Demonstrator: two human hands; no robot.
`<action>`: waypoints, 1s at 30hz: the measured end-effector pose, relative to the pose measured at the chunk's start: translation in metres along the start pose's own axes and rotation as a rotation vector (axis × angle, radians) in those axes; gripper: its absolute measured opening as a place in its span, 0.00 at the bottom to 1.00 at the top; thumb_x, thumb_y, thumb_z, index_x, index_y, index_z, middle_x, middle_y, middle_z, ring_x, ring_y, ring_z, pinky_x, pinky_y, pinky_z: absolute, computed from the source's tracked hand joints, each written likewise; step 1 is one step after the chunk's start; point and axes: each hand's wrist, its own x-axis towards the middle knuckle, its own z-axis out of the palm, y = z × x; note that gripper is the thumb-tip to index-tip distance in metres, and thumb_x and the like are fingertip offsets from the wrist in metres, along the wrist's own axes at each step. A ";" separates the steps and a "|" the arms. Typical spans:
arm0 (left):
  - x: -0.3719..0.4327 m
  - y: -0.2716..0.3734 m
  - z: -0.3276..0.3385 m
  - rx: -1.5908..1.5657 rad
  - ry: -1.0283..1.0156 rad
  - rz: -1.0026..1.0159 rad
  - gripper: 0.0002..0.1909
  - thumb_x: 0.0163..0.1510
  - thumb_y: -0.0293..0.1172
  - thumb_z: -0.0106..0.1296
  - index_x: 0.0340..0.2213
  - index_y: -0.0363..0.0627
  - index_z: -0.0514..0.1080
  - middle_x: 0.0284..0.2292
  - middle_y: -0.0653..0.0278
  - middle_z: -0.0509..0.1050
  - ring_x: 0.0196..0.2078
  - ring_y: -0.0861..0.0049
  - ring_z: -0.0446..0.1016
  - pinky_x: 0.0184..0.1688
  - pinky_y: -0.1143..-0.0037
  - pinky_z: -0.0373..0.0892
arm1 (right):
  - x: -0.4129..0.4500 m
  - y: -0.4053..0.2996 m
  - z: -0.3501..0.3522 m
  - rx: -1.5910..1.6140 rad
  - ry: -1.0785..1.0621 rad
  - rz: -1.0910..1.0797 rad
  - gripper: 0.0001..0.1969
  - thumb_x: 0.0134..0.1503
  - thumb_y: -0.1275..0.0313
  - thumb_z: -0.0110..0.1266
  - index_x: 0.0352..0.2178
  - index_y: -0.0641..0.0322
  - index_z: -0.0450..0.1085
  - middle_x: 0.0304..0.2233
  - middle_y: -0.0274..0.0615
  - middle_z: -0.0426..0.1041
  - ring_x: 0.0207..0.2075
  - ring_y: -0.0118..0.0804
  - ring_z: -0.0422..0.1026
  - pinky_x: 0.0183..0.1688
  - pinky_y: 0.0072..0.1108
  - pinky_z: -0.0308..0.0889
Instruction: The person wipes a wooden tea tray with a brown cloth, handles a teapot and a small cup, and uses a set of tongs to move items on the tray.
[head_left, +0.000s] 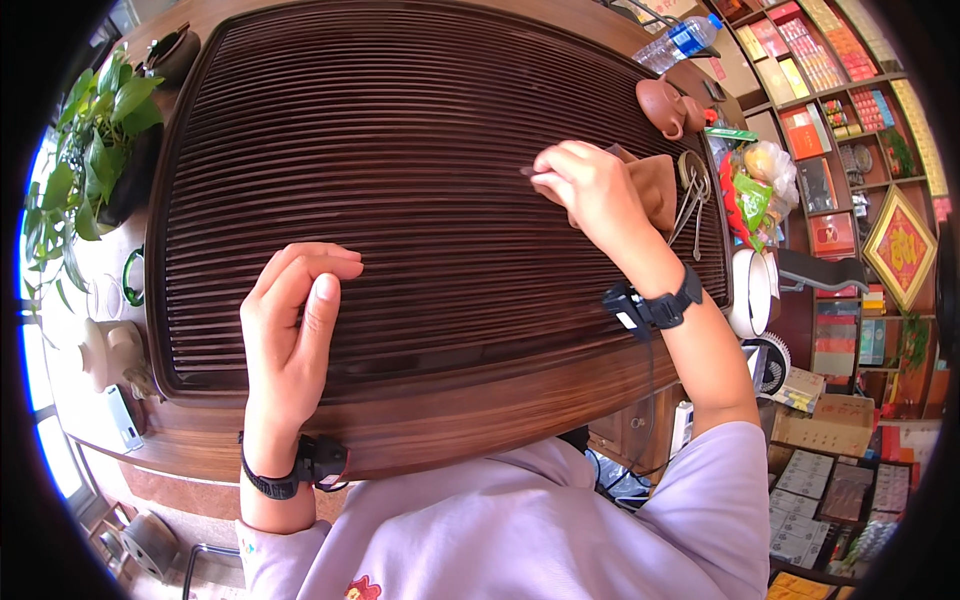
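My right hand (581, 184) is over the right part of a dark slatted wooden tea tray (420, 225). Thumb and fingertips pinch a small dark piece (527, 172), too small to name. Behind that hand, partly hidden, lies a folded brown cloth (654, 187) on the tray. A metal pair of tongs (688, 206) rests beside the cloth with a small round dish (691, 166). Loosely curled and holding nothing, my left hand (292, 322) is above the tray's front left part. Both wrists wear black strapped devices.
At the tray's far right corner sits a clay teapot (664, 105), with a plastic water bottle (679, 43) behind it. A potted plant (101, 142), a dark pot (174, 56) and a phone (124, 416) line the left side. Snack packets (754, 195) and a white container (750, 292) stand right.
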 end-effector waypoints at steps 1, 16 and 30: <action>0.001 0.000 -0.001 0.000 0.006 -0.001 0.10 0.63 0.25 0.47 0.34 0.32 0.76 0.36 0.56 0.78 0.38 0.69 0.76 0.43 0.75 0.70 | -0.004 0.004 -0.002 -0.047 0.022 -0.040 0.06 0.49 0.76 0.64 0.28 0.62 0.72 0.26 0.40 0.73 0.32 0.44 0.74 0.34 0.31 0.71; 0.000 0.008 -0.005 0.018 -0.061 0.034 0.13 0.63 0.30 0.48 0.34 0.31 0.76 0.37 0.53 0.77 0.41 0.67 0.76 0.45 0.74 0.70 | 0.061 -0.046 0.046 0.204 0.042 -0.182 0.06 0.47 0.76 0.65 0.24 0.63 0.72 0.27 0.38 0.70 0.33 0.40 0.72 0.35 0.29 0.71; -0.002 0.004 -0.013 0.017 0.015 0.093 0.06 0.57 0.26 0.53 0.34 0.36 0.76 0.37 0.57 0.78 0.36 0.65 0.74 0.40 0.72 0.69 | 0.040 -0.026 0.003 0.054 -0.155 -0.184 0.08 0.49 0.81 0.61 0.33 0.64 0.77 0.29 0.39 0.72 0.32 0.39 0.74 0.34 0.27 0.71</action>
